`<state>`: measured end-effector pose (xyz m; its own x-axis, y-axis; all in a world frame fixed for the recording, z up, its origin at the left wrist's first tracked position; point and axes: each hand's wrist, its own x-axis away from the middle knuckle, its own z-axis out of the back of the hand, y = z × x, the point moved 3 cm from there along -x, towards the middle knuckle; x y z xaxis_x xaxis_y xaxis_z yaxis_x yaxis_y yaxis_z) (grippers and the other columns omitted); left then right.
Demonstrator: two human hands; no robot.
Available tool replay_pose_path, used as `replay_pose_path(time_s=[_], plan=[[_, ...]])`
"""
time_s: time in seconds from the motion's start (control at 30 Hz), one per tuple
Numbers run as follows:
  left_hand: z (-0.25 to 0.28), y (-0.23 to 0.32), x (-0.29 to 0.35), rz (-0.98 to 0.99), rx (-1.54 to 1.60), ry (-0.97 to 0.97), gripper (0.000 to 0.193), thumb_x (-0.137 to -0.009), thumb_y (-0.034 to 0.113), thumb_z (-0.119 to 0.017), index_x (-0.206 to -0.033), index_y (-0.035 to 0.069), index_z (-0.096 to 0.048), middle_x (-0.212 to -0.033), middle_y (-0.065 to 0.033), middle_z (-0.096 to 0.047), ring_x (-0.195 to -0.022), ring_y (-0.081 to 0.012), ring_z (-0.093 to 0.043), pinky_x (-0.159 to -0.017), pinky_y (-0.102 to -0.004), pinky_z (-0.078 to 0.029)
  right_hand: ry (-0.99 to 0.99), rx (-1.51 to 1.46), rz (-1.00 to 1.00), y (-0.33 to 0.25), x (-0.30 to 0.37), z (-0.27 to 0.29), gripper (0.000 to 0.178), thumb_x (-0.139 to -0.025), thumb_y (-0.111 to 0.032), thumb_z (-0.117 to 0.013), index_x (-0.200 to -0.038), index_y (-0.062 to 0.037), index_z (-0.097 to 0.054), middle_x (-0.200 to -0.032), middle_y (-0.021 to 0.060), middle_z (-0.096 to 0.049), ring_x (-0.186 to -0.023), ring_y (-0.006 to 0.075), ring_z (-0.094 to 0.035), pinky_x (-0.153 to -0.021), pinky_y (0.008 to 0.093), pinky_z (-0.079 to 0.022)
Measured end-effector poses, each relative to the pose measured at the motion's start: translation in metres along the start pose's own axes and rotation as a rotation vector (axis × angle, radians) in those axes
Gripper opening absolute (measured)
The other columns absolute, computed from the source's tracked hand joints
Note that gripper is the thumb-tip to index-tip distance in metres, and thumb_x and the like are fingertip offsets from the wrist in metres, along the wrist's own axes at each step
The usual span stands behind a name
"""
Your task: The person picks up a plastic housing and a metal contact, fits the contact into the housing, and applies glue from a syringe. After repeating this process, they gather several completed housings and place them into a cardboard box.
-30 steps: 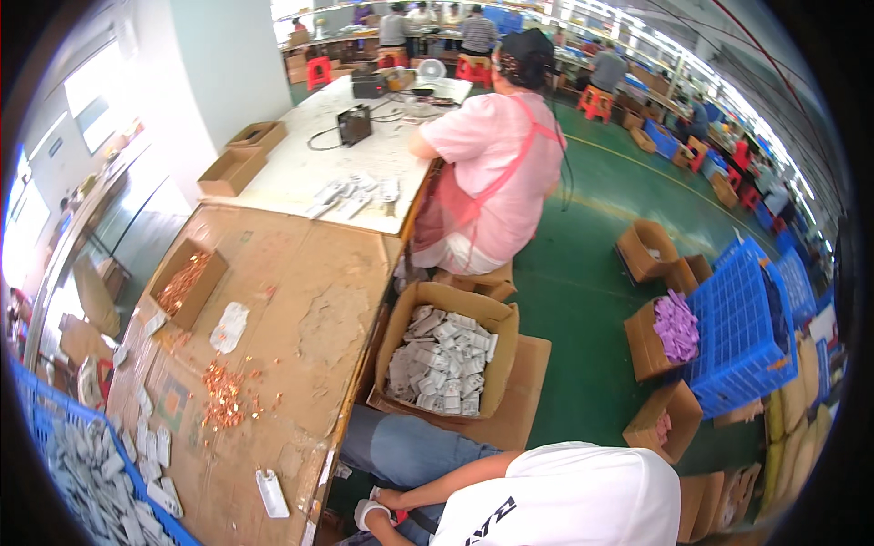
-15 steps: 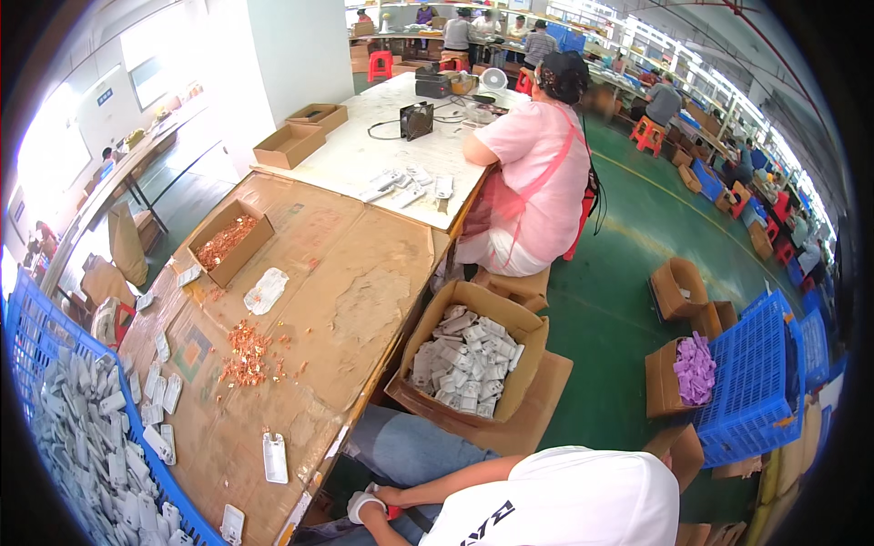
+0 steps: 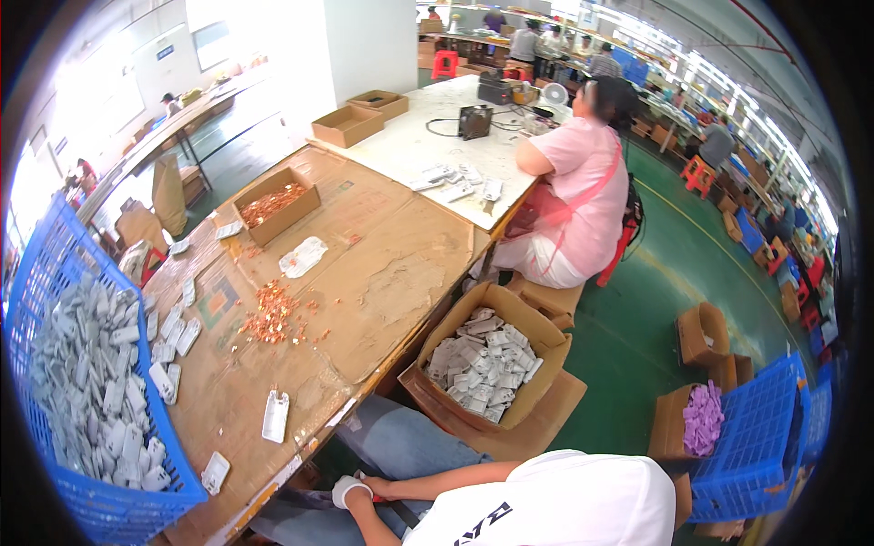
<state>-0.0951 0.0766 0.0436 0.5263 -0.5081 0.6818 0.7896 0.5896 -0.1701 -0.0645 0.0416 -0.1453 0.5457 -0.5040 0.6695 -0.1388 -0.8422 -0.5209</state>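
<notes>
My left hand [image 3: 350, 492], with a white glove or wrap over it, rests low in my lap beside the table edge. Against it lies my right hand [image 3: 376, 489]; the two touch. Their fingers are too small and overlapped to make out, and whatever they may hold is hidden. On the cardboard-covered table [image 3: 373, 337], the nearest part is a white plastic housing [image 3: 276, 416], lying with its hollow side up. A second white housing [image 3: 215, 473] sits by the blue crate. Farther in is a loose heap of small copper-coloured pieces [image 3: 271, 314].
A blue crate [image 3: 173, 455] of white housings stands at left. Copper pieces fill a carton [image 3: 300, 202] on the table. Another carton [image 3: 557, 350] of white parts stands right of my knees. Beyond it sits a co-worker in pink [image 3: 583, 200]. Purple parts [image 3: 702, 419] lie farther right.
The view has shifted, so the table and crate appear farther right and more of the crate shows. My hands stay together in my lap.
</notes>
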Motion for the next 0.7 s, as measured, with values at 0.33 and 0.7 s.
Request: replay_pose_path(time_s=[0.33,0.7], plan=[[0.029,-0.013,0.067,0.088,0.147,0.060,0.029,-0.089,0.029,-0.057,-0.110,0.016,-0.072,-0.120,-0.0098,-0.066,-0.110,-0.0260,-0.064,-0.087,-0.0374,-0.054,-0.215,0.367,0.085,-0.060,0.096,-0.022,0.053,-0.103,-0.043,-0.031,-0.139,-0.0062,-0.044,-0.137,0.0111,-0.050,-0.124,0.0189,-0.047,-0.104,0.0349,-0.039],[0.011,-0.028,0.048,0.004,0.157,0.153,0.028,-0.089,0.025,-0.058,-0.110,0.011,-0.071,-0.120,-0.0141,-0.065,-0.110,-0.0301,-0.063,-0.088,-0.0390,-0.053,-0.157,0.541,0.069,-0.060,0.097,-0.041,0.055,-0.103,-0.046,-0.028,-0.138,-0.0081,-0.049,-0.134,0.0121,-0.055,-0.123,0.0207,-0.049,-0.104,0.0357,-0.037]])
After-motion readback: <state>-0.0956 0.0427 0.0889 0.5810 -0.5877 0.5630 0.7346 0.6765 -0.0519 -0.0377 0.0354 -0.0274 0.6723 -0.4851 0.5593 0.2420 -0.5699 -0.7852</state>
